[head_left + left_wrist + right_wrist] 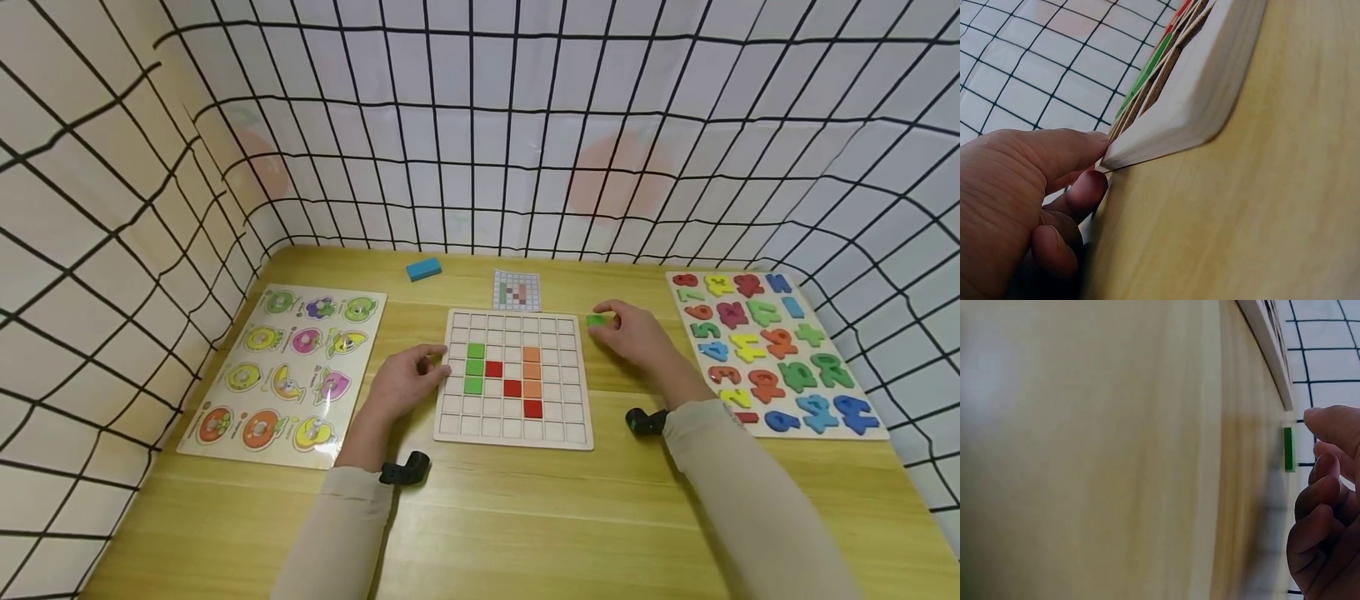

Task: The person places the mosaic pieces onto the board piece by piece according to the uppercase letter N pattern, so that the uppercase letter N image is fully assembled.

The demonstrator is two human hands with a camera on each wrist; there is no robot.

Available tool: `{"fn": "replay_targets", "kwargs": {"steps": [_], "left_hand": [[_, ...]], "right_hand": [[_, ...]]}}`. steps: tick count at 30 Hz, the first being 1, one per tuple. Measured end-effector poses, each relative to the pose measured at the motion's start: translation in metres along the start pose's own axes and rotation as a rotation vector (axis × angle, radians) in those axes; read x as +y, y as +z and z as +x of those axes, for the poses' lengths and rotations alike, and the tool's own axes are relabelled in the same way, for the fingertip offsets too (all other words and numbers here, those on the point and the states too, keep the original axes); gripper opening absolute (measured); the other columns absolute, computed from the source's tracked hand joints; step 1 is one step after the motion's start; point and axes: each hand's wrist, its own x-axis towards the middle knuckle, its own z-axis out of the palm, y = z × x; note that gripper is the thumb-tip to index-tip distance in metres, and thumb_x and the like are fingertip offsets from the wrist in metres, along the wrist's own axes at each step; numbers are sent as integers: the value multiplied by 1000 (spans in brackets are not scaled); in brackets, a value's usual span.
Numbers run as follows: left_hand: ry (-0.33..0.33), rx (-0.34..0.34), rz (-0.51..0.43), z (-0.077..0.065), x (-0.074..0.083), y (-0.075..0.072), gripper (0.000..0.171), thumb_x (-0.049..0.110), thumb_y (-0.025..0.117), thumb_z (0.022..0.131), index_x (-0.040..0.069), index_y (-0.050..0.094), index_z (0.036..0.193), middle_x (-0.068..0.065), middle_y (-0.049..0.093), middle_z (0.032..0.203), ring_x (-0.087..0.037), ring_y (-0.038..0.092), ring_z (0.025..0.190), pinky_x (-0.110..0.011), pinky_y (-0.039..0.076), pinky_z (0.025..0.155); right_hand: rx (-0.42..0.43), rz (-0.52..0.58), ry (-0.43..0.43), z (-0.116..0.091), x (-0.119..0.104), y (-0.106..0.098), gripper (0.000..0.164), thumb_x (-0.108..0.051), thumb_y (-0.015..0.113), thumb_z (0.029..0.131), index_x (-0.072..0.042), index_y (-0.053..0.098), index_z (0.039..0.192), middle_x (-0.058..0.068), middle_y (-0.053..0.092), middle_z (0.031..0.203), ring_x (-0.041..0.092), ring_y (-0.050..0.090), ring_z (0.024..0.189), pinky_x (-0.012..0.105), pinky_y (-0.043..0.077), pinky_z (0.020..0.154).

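Note:
My left hand point(408, 379) is at the left side of a wooden grid board point(487, 425), its thumb and a finger touching the edge. In the left wrist view, fingertips meet the board's corner point(1166, 137) and other fingers curl loosely. The board bears a column of green squares point(474, 368), a column of orange squares point(532, 373) and red squares point(512, 388) set diagonally. To the board's right, my right hand point(633, 333) hovers by a green block point(596, 320). The right wrist view shows this green block point(1289, 449) on the table, apart from the bent fingers.
Behind the board lies a small pattern card point(516, 290), with a blue block point(423, 269) farther left. A fruit picture board point(378, 304) lies left; a letter and number puzzle board point(873, 421) lies right. Black wire mesh point(472, 108) surrounds the table's back and sides.

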Motion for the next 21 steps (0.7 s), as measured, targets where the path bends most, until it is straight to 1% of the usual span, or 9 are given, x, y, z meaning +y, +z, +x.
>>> {"fn": "replay_targets", "kwargs": {"steps": [8,17,21], "left_hand": [[0,2,-7,0,1,-1,41,33,71,95,20,68,134,0,64,88,-15,53,74,-29,39,66],[5,4,1,-1,1,-1,40,34,71,95,20,68,133,1,65,88,-15,53,75,-29,40,67],[2,6,2,-1,0,0,39,34,71,95,20,68,132,1,64,87,-15,53,75,-29,40,67]], "right_hand": [[-43,-16,26,11,6,-1,49,-39,64,99,-11,57,138,9,57,92,24,51,78,37,40,74],[-62,-4,36,12,10,0,51,-43,65,98,-12,57,138,8,56,90,24,50,76,37,39,73],[-67,29,24,13,15,0,51,-43,66,98,-12,57,137,7,56,89,23,50,76,36,40,73]]}}
